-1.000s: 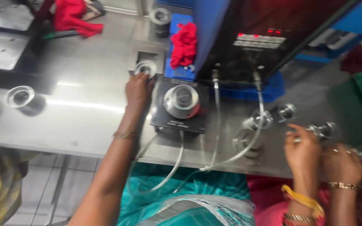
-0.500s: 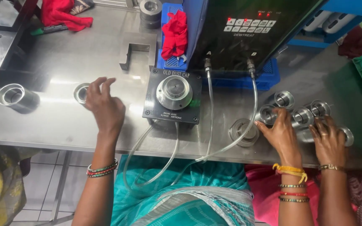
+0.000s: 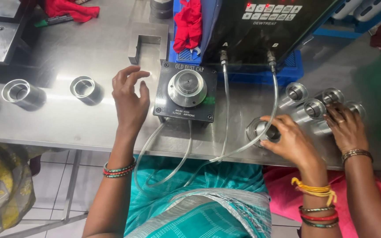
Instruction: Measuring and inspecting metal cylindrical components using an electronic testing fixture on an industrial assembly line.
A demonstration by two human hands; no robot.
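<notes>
Your right hand (image 3: 294, 143) curls over a short metal sleeve (image 3: 259, 130) near the worktop's (image 3: 67, 128) front edge, fingers closing round its rim, while your left hand (image 3: 131, 99) hovers spread and empty beside the black fixture (image 3: 186, 92). The sleeve looks stiff, smooth and weighty, likely slippery, so grasp it round the outer wall. A co-worker's hand (image 3: 345, 128) touches the sleeves beside yours.

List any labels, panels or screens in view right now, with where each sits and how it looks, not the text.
Control panel: top centre, on the dark machine's front; rows of small pale keys, red lights above.
Fixture labels: black square block with a round metal centre, mid-table beside the left hand; white print along its top and bottom edges, small green tag on its right.
</notes>
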